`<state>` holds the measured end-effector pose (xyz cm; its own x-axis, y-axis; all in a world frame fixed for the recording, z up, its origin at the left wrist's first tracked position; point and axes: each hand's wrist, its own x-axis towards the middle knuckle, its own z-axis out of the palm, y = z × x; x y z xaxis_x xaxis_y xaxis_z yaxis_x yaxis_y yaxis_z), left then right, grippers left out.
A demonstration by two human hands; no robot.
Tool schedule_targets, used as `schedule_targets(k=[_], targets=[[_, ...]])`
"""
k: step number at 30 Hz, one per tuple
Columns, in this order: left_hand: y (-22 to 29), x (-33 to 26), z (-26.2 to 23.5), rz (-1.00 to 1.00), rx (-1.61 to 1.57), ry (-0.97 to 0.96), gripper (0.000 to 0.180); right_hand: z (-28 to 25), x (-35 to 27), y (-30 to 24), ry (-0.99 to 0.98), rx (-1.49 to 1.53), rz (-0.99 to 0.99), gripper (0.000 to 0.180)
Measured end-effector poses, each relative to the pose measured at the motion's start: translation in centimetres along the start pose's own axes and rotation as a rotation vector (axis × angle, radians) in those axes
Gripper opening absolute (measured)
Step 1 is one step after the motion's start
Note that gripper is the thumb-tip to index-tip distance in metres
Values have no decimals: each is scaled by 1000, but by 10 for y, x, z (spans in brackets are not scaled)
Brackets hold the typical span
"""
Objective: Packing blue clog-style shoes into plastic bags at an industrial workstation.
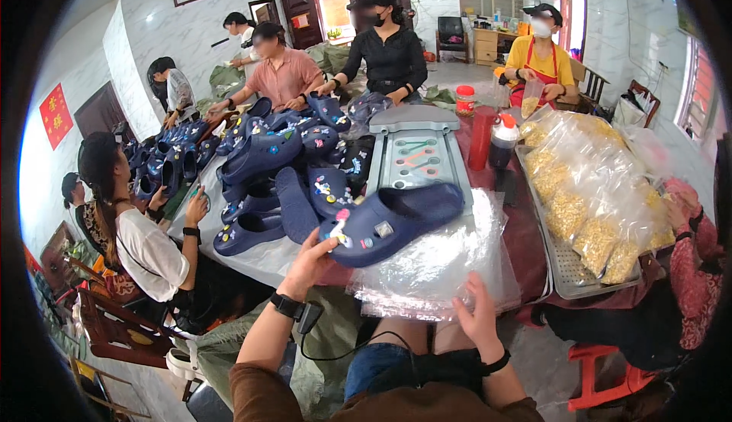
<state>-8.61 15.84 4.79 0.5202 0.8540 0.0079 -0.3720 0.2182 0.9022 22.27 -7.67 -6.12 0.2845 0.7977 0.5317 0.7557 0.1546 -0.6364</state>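
The left hand (306, 266) grips the navy clog (412, 227) by its toe above clear plastic bags (427, 288) — seemingly a positioning step — while the next move likely calls for the empty, spread-fingered right hand (479, 317) to steady the heel

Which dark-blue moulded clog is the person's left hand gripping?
The clog above flat clear plastic bags, toe in the bare left hand; the other clogs are farther left or back.

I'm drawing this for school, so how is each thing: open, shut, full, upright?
Navy clog: held by the left hand
Right hand: open
Clear plastic bags: lying flat
Bags of yellow pieces: filled, heaped on the tray
Red-lidded jar: lid on
Dark bottle: upright, capped
Back door: open
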Motion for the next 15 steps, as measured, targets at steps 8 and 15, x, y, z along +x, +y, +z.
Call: schedule_targets(k=[8, 15], targets=[[-30, 43, 48, -190, 324, -138, 68, -21, 15, 1, 158, 681, 304, 68], [-57, 114, 29, -202, 408, 563, 61, -9, 6, 21, 200, 243, 258, 46]])
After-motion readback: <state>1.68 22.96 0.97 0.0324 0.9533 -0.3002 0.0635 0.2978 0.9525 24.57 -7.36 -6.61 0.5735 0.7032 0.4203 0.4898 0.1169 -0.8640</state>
